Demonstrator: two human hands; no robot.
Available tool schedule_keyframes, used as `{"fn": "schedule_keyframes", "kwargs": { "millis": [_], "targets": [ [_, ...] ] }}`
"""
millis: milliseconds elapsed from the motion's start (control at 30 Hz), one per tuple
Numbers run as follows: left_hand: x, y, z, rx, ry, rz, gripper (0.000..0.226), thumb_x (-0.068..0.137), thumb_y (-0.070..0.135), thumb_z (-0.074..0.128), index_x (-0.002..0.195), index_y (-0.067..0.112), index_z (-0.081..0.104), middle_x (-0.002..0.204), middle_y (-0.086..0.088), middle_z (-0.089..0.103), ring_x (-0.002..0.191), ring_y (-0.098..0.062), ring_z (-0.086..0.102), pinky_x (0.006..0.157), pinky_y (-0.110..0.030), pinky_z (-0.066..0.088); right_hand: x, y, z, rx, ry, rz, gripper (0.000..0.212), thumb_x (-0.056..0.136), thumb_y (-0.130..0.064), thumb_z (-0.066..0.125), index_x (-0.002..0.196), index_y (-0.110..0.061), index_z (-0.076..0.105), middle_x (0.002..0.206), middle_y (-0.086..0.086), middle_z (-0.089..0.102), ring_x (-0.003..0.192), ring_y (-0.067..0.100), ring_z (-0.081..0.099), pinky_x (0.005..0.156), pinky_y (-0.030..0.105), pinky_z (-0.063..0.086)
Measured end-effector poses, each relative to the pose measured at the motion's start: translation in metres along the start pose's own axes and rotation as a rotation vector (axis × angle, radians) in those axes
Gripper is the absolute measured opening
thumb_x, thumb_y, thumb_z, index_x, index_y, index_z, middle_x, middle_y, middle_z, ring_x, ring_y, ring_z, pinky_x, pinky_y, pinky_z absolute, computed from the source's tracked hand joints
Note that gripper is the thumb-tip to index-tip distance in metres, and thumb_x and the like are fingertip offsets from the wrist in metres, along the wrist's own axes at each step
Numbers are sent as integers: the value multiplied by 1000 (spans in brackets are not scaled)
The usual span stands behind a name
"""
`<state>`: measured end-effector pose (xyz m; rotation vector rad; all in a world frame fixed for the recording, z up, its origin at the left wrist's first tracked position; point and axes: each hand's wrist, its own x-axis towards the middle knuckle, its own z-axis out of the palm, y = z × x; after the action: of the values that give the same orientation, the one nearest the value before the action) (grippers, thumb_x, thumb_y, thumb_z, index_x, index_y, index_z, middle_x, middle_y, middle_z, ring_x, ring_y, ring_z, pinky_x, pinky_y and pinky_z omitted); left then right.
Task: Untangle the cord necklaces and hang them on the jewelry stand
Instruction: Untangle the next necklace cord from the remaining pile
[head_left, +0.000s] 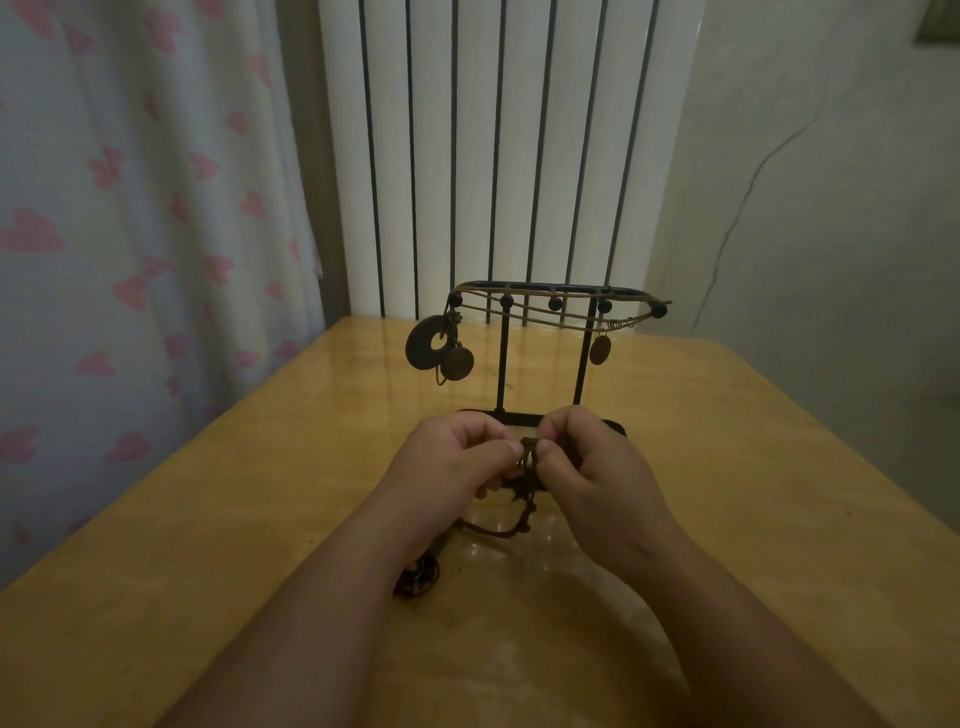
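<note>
pendant (418, 574) of dark cord necklace (498, 529) lies on table (727, 467), cord rising to both hands. left hand (457, 457) and right hand (592, 462) pinch its knot. behind: jewelry stand (540, 353), tan necklaces (550, 306) draped across its pegs.

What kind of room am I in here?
Probably a room in a home: a heart-print curtain hangs on the left, a white column radiator stands against the wall, and a glossy wooden table holds the jewelry stand.

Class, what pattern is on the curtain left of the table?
Pink hearts on the pale curtain, seen in the head view.
</note>
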<state>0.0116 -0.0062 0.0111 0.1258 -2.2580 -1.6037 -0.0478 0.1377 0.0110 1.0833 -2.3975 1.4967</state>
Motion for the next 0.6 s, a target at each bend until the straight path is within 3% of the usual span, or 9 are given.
{"fn": "schedule_keyframes", "kwargs": {
  "millis": [167,300,600],
  "targets": [
    [1,-1,-1,26,16,11,12,89,21,63,81,19,71,68,8,66,63,-4,57,66,-27,50,0,1,-2,-36,-62,8,12,93,-25,51,83,-31,54,74,-9,58,68,5,55,56,16,45],
    [2,-3,-1,76,19,29,12,87,18,63,76,21,68,66,9,63,62,0,56,64,-25,47,1,3,-3,-84,-83,5,12,92,-22,57,84,-31,56,73,-9,57,62,-3,50,53,13,42],
    [2,-5,1,202,40,96,11,85,16,64,75,18,66,71,0,61,59,1,51,56,-12,45,-1,0,-5,-273,-41,-89,17,88,-28,62,80,-41,54,78,-17,54,72,-7,51,56,11,40]
  ]
}}
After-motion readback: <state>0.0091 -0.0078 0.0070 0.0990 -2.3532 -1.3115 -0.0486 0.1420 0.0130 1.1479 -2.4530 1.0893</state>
